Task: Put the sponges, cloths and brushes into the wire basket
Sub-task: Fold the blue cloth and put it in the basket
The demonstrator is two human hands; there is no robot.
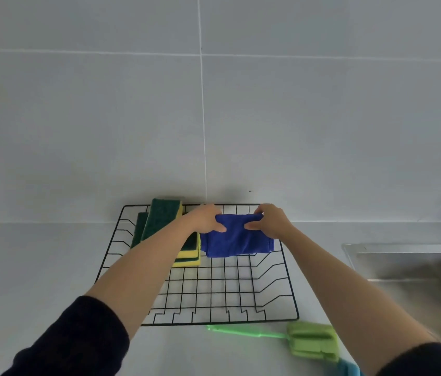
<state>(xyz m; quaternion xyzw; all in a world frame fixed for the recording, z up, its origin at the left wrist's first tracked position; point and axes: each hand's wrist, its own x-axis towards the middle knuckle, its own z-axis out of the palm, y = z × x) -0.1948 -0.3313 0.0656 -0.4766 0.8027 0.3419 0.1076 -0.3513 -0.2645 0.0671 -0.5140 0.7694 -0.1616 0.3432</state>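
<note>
A black wire basket (290,289) stands on the grey counter against the wall. A folded blue cloth (237,241) lies at the basket's far side. My left hand (204,219) grips the cloth's left top edge and my right hand (271,221) grips its right top edge. Several yellow-and-green sponges (163,215) stand and lie in the basket's far left part, partly hidden by my left forearm. A green sponge brush (313,341) with a long handle lies on the counter in front of the basket.
A steel sink (414,267) is set into the counter at the right. A light blue thing (351,369) shows at the bottom edge beside the brush, mostly hidden by my right arm. The tiled wall rises right behind the basket.
</note>
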